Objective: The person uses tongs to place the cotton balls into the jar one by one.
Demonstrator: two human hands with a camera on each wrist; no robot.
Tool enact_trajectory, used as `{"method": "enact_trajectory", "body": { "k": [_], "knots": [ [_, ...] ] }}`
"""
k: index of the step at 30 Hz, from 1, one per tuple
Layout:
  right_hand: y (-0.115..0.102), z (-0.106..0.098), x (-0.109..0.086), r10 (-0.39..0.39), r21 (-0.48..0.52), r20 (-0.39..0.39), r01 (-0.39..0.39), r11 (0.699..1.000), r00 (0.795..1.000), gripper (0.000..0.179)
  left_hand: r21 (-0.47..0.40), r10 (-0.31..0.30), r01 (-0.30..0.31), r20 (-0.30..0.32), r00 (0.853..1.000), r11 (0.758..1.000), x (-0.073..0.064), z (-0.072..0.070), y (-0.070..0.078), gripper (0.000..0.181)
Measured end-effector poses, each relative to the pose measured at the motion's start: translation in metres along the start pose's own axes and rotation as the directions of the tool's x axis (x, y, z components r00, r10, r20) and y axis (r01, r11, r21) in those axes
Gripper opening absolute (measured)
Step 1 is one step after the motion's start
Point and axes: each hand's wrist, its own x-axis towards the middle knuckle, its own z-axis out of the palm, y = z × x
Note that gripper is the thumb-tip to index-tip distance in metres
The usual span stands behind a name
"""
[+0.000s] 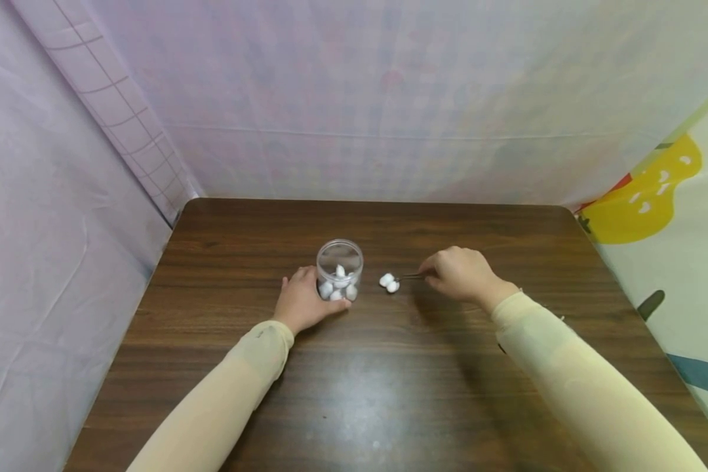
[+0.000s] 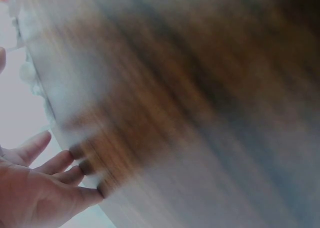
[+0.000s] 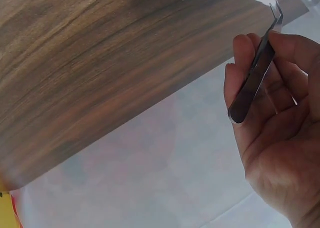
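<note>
A clear round jar stands uncovered near the middle of the table, with several white cotton balls inside. My left hand holds it from the left, the thumb along its front; in the left wrist view this hand has its fingertips down at the tabletop. To the right of the jar, two cotton balls sit side by side on the wood. My right hand pinches metal tweezers between thumb and fingers. The thin bent tips point left, right at these two balls.
The brown wood-grain table reaches back to a pale checked curtain. Another pale sheet hangs along the left side. On the right hangs a cloth with a yellow print.
</note>
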Motion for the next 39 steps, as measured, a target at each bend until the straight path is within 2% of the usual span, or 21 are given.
{"method": "enact_trajectory", "body": {
  "k": [16,39],
  "knots": [
    [-0.0063,0.0004,0.0043,-0.001,-0.02,0.042,0.001,1.0,0.999,0.021,0.012,0.0,0.0,0.002,1.0,1.0,0.0008,0.0005,0.0005,0.101],
    [-0.0052,0.0042,0.0054,-0.019,-0.064,0.028,0.021,0.998,0.999,0.016,0.023,0.002,-0.001,-0.013,1.0,1.0,-0.0009,-0.0013,0.0015,0.098]
  ]
}}
